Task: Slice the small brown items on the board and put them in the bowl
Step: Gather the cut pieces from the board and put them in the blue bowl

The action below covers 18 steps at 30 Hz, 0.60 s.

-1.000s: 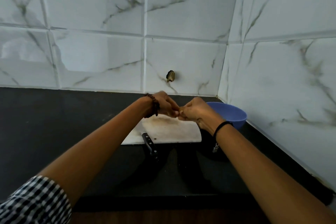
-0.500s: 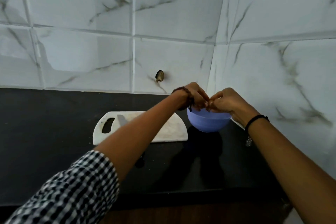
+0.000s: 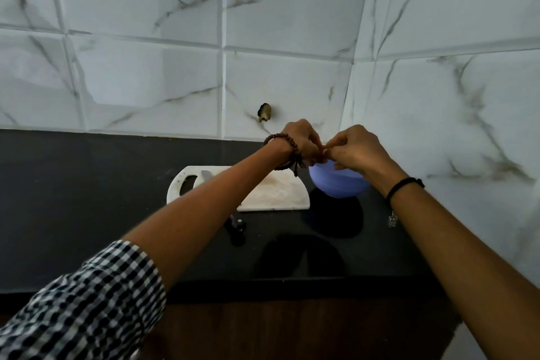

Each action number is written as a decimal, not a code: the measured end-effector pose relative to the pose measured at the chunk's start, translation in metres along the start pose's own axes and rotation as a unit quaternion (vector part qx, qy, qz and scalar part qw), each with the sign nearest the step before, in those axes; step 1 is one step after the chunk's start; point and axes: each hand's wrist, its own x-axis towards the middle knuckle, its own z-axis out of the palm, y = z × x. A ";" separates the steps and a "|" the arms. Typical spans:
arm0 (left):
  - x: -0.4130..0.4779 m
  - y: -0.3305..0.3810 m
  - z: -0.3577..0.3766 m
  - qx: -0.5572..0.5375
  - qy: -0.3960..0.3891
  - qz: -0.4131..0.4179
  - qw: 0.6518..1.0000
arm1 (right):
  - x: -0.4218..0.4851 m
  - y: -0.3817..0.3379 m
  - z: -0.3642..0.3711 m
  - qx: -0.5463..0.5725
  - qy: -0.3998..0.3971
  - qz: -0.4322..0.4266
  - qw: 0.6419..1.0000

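Now | we see left hand (image 3: 301, 140) and right hand (image 3: 358, 149) over the round lilac-blue plastic bowl (image 3: 336, 184), curled fingertips meeting | small brown piece pinched there? we cannot tell | bowl on black stone counter (image 3: 87, 199), just right of white rectangular cutting board (image 3: 277, 193) | black-handled knife (image 3: 236, 228) lies across board

Just behind your left hand (image 3: 302, 140), a bracelet of round brown beads (image 3: 285, 145) rings the wrist, with a short dark tassel (image 3: 296, 168) hanging from it. Further back on that arm, your sleeve (image 3: 87, 301) is a black-and-white check and leaves the forearm bare. Behind your right hand (image 3: 358, 149), a thin black cord band (image 3: 404, 184) circles the wrist, and a small pale charm (image 3: 392, 221) dangles beneath it.
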 end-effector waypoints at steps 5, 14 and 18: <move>-0.039 -0.036 -0.020 0.058 0.012 -0.015 0.998 | -0.024 -0.028 0.033 0.007 -0.036 -0.039 0.999; -0.112 -0.139 -0.071 0.095 0.120 -0.092 0.984 | -0.079 -0.060 0.111 0.026 -0.122 -0.076 0.989; -0.135 -0.166 -0.079 0.064 0.189 -0.121 0.972 | -0.094 -0.077 0.130 0.011 -0.133 -0.090 0.987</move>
